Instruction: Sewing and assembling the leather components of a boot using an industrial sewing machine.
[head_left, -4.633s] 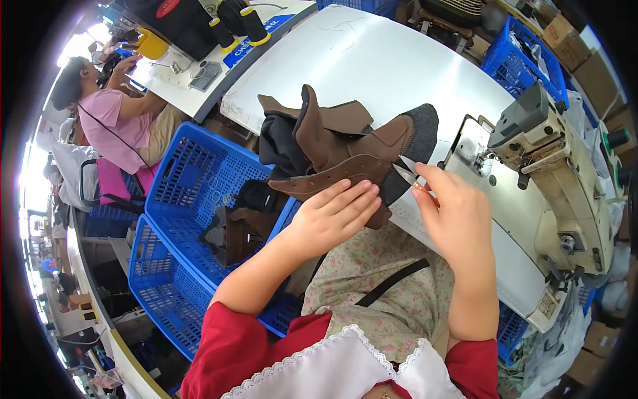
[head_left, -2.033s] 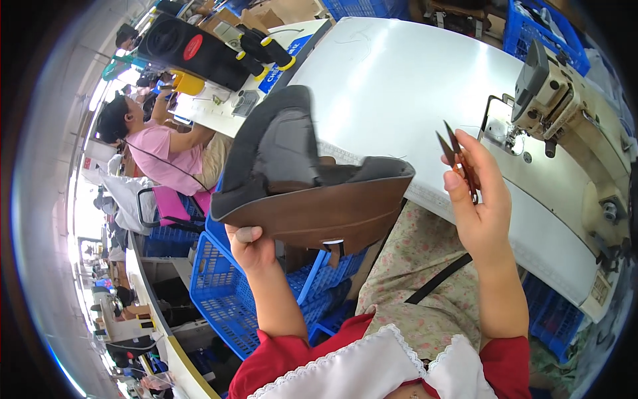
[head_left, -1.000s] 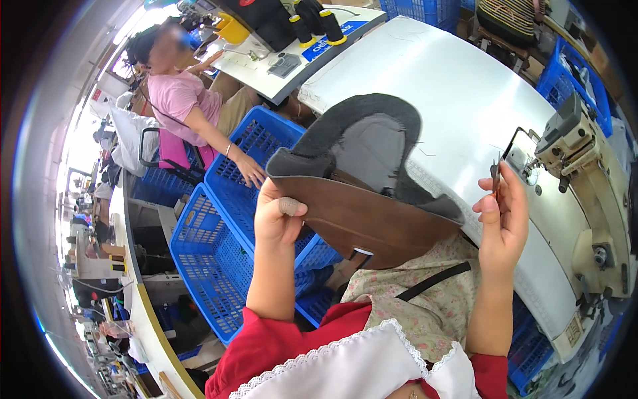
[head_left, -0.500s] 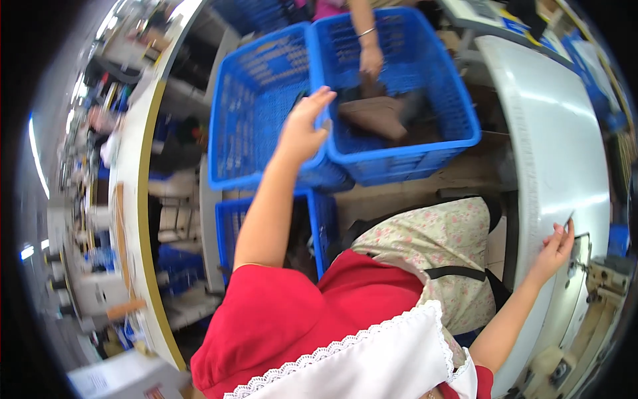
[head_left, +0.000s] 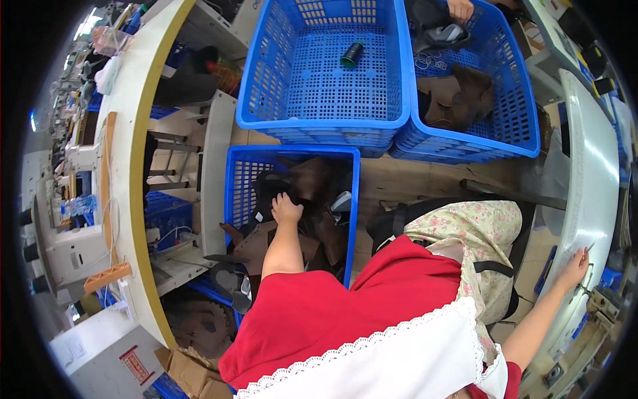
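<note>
My left hand reaches down into the nearer blue crate, its fingers apart over black and dark brown cut pieces that look like leather. The fingertips meet the dark pieces; nothing shows gripped in them. Off to the right, my right hand rests at the white table's edge with fingers closed on a thin pointed tool. Only the tool's slim tip shows, so its exact kind is unclear.
A blue crate ahead holds a dark green thread spool. Beside it, another crate holds brown pieces; another person's hand is over it. A sewing machine stands right, a long white bench left.
My left hand has gone from above the two far crates down into the nearer crate. My view has shifted, and the other person's hand has risen from the pieces toward the crate's far side.
</note>
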Demonstrator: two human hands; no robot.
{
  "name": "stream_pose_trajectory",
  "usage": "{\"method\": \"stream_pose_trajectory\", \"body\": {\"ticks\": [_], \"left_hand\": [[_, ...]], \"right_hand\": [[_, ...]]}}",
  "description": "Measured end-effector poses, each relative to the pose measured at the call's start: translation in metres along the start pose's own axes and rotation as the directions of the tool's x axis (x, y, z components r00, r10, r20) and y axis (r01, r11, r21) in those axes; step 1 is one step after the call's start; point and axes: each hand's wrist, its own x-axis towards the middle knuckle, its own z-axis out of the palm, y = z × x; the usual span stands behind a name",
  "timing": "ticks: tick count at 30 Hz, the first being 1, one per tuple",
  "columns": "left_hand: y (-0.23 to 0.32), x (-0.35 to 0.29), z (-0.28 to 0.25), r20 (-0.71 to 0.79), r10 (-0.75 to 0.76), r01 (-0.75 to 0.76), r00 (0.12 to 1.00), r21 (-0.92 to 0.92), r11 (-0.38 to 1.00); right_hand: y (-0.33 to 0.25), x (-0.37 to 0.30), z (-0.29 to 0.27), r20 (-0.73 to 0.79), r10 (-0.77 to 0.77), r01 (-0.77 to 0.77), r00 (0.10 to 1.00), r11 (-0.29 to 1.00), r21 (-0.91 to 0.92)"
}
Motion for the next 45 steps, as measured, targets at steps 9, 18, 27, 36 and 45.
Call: {"method": "stream_pose_trajectory", "body": {"ticks": [9, 18, 27, 36, 45], "left_hand": [[-0.037, 0.056, -0.041, 0.091, -0.116, 0.101, 0.989, 0.154, 0.983], [-0.049, -0.009, -0.348, -0.239, 0.18, -0.298, 0.954, -0.712, 0.636], [0.129, 0.007, -0.431, -0.555, 0.788, -0.537, 0.268, -0.765, -0.355], [0.43, -0.178, -0.365, -0.34, 0.924, -0.057, 0.172, -0.94, -0.336], [0.476, -0.323, -0.297, -0.48, 0.837, -0.276, -0.261, -0.794, -0.541]], "right_hand": [[-0.003, -0.001, -0.001, 0.009, 0.081, -0.08, 0.997, 0.991, -0.111], [-0.019, -0.012, 0.01, -0.025, 0.072, -0.073, 0.997, 0.997, -0.037], [-0.087, -0.128, 0.032, -0.047, 0.06, -0.025, 0.997, 0.844, 0.536], [-0.055, -0.291, -0.197, -0.595, -0.289, -0.123, 0.75, 0.823, -0.555], [0.059, -0.436, -0.339, -0.677, 0.096, -0.531, 0.729, 0.703, -0.473]]}}
